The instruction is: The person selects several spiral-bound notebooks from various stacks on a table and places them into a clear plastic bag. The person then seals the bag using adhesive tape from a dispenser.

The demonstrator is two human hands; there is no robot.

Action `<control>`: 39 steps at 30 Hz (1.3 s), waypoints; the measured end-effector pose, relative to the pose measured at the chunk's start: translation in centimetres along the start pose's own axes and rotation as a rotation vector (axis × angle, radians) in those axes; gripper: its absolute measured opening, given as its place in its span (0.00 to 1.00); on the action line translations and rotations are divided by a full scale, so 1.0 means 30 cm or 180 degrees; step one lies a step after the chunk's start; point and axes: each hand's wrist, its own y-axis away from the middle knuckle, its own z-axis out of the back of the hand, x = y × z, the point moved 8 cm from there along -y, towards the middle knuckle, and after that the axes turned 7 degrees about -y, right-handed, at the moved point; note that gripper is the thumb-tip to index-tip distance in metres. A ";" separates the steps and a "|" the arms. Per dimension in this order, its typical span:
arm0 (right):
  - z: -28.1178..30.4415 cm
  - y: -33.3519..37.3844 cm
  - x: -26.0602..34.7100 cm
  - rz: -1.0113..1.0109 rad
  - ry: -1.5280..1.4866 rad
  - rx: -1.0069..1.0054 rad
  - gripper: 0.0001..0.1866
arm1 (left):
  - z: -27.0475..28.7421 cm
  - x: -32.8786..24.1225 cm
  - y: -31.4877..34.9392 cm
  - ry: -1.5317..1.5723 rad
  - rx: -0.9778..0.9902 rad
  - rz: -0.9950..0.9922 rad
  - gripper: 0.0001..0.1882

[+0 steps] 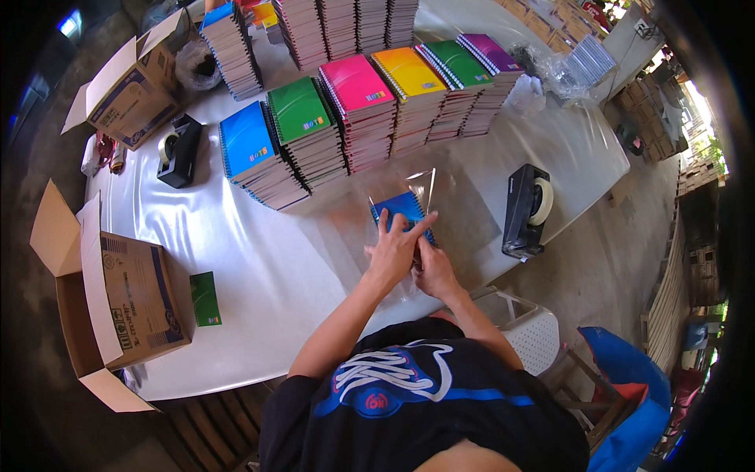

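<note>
A blue spiral notebook (399, 206) lies in a clear plastic bag (425, 179) near the front of the table. My left hand (388, 253) rests palm down over the notebook, its fingers spread across the cover. Close beside it, my right hand (435, 273) is closed at the near right edge of the notebook and bag; its fingertips are partly hidden. Behind them stand stacks of notebooks with blue (248, 141), green (297, 108), pink (355, 82), yellow (407, 71) and purple (487, 53) covers.
Tape dispensers stand at right (522, 212) and left (181, 151). Two open cardboard boxes sit on the left, one near (138, 291), one far (138, 94). A green notebook cover (206, 299) lies beside the near box. A white plastic chair (533, 338) stands at the table's right edge.
</note>
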 end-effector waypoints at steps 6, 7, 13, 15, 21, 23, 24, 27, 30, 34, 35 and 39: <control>0.008 0.049 -0.065 -0.0276 -0.0548 0.0614 0.27 | -0.027 -0.039 -0.026 -0.0390 0.0472 -0.0154 0.31; 0.009 0.060 -0.062 -0.0394 -0.0594 0.0782 0.27 | -0.021 -0.045 -0.028 -0.0448 0.0504 -0.0175 0.31; 0.221 -0.097 -0.161 -0.0874 -0.3069 -0.0543 0.28 | 0.013 -0.013 0.008 -0.0165 -0.0320 -0.0439 0.32; 0.215 -0.209 -0.295 -0.1732 -0.2947 -0.0919 0.33 | 0.026 -0.014 0.027 -0.0037 -0.0342 -0.0433 0.31; 0.051 -0.508 -0.274 -0.0956 -0.1858 0.0673 0.27 | 0.059 -0.009 0.029 0.0175 -0.0359 -0.0432 0.27; 0.097 -0.553 -0.167 -0.0524 -0.2303 0.0160 0.23 | 0.064 0.014 0.039 0.0235 -0.0426 -0.0302 0.26; 0.142 -0.550 -0.099 -0.0359 -0.1745 0.0437 0.23 | 0.065 0.021 0.043 0.0269 -0.0381 -0.0228 0.25; 0.083 -0.441 0.080 0.0842 -0.0785 0.1812 0.23 | 0.039 0.048 0.041 0.0473 -0.0258 0.0029 0.25; 0.004 -0.312 0.109 0.1312 0.0138 0.2568 0.19 | 0.001 0.068 0.052 0.0736 -0.0123 0.0403 0.26; -0.004 -0.339 0.021 0.0890 0.0187 0.3027 0.12 | 0.063 0.123 0.103 0.0418 -0.0311 0.1083 0.33; -0.003 -0.343 0.014 0.0723 -0.0172 0.3015 0.11 | 0.072 0.149 0.122 0.0334 -0.0481 0.1283 0.35; -0.022 -0.350 -0.001 0.0181 -0.0918 0.3135 0.06 | 0.023 0.184 0.122 0.0580 0.0029 0.1356 0.46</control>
